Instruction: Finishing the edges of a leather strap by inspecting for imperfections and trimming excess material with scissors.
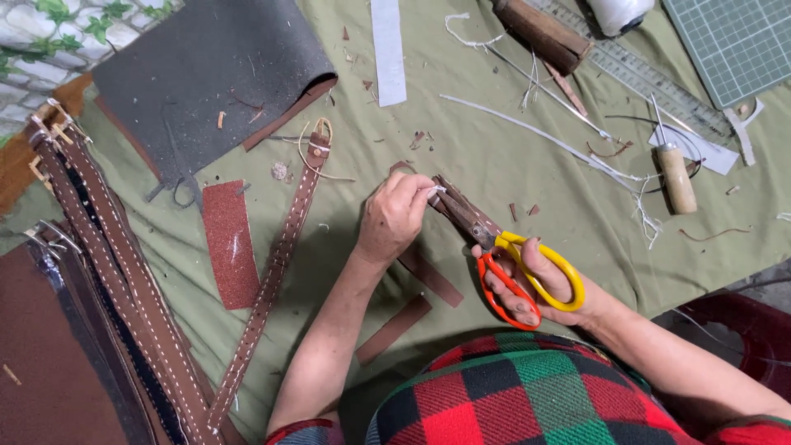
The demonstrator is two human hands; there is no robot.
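At mid-tabletop, the left hand (394, 218) is pinching a small brown leather piece (461, 211) and a white thread end between its fingers. The right hand (540, 284), fingers curled through the handles, is holding orange-and-yellow scissors (515, 268) whose blades seem to be meeting the leather. Trimming looks underway: scraps are lying around, and stitched straps (272, 280) are lying finished at left. No packages or labels are showing.

A green cloth (494, 156) covers the worktop. On it lie a stitched brown strap (272, 272), a red sandpaper strip (231, 243), a dark leather sheet (214, 74), a wooden-handled awl (676, 175), a clear ruler (643, 78) and a cutting mat (733, 41). More straps (107, 272) are piled at the left.
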